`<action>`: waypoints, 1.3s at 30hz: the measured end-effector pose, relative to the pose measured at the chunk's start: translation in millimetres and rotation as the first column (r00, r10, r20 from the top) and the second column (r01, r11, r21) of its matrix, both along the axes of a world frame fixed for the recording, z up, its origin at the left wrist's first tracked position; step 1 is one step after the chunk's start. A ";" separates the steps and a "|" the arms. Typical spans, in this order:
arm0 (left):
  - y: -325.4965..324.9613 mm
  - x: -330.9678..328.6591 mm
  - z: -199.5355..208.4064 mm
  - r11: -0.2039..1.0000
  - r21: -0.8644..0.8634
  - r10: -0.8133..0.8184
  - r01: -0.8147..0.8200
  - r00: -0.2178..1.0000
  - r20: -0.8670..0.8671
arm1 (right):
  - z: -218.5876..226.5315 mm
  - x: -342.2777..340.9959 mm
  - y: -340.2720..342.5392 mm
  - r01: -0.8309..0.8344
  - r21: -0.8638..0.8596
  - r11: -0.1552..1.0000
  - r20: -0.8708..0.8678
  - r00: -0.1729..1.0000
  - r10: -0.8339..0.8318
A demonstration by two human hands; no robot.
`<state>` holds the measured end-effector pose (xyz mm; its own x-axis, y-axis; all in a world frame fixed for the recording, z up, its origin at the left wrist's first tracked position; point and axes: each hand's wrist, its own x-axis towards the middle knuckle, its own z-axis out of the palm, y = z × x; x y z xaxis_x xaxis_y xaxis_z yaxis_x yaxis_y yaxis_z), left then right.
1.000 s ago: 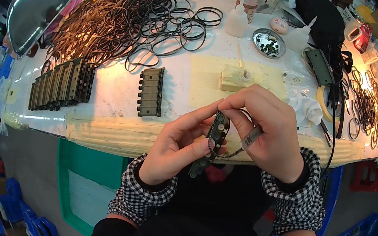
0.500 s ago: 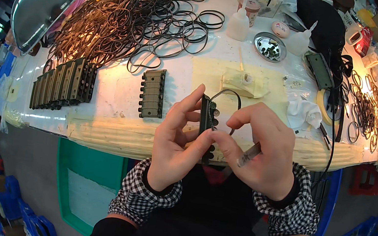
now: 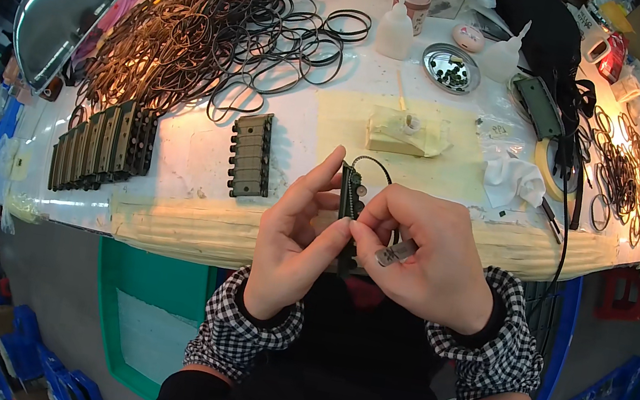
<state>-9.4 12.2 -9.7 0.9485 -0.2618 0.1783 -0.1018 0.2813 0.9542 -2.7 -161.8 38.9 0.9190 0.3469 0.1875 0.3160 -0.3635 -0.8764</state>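
Grips green wheeled piece (image 3: 350,190) in left hand (image 3: 289,249), between thumb and fingers; has right hand (image 3: 434,260) closed to a pinch beside it, seemingly on dark belt (image 3: 374,160) (looping just above the grip). Probably is fitting belt around piece; calls next for steady tension.

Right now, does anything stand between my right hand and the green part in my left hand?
Nothing visible blocks the right hand: its fingertips are at the green part, near the left hand. The black band arcs from the part's far end toward the right fingers; whether they pinch it is hidden.
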 end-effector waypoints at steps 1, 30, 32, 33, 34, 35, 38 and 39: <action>0.3 0.7 -1.2 1.000 -0.007 -0.010 0.010 1.000 -0.008 | -0.1 0.1 0.0 0.000 -0.007 1.000 -0.008 1.000 0.000; 2.0 2.8 10.0 0.979 -0.162 -0.159 0.123 0.960 -0.232 | 5.5 14.8 -2.4 0.061 0.000 0.998 0.226 0.972 -0.060; 1.7 1.6 8.9 0.982 -0.162 -0.137 0.100 0.961 -0.240 | 8.6 14.6 -2.8 0.047 -0.033 0.998 0.211 0.977 -0.039; 0.8 1.4 9.1 0.982 -0.162 -0.130 0.092 0.961 -0.244 | 8.9 14.5 -3.7 0.045 -0.046 0.998 0.221 0.975 -0.034; 0.8 1.9 9.6 0.983 -0.154 -0.136 0.100 0.960 -0.245 | 5.8 15.7 -3.9 0.044 -0.049 0.998 0.266 0.963 -0.030; 1.5 2.9 10.3 0.983 -0.146 -0.142 0.108 0.959 -0.247 | 4.7 15.9 -4.0 0.046 -0.055 0.997 0.290 0.957 -0.028; 0.3 1.8 9.5 0.992 -0.092 -0.100 0.083 0.972 -0.211 | 2.9 15.0 -2.2 0.045 -0.065 0.997 0.320 0.947 -0.021; -1.6 1.7 8.9 0.995 -0.073 -0.085 0.073 0.978 -0.191 | 2.8 14.3 -3.0 0.046 -0.068 0.997 0.323 0.946 -0.022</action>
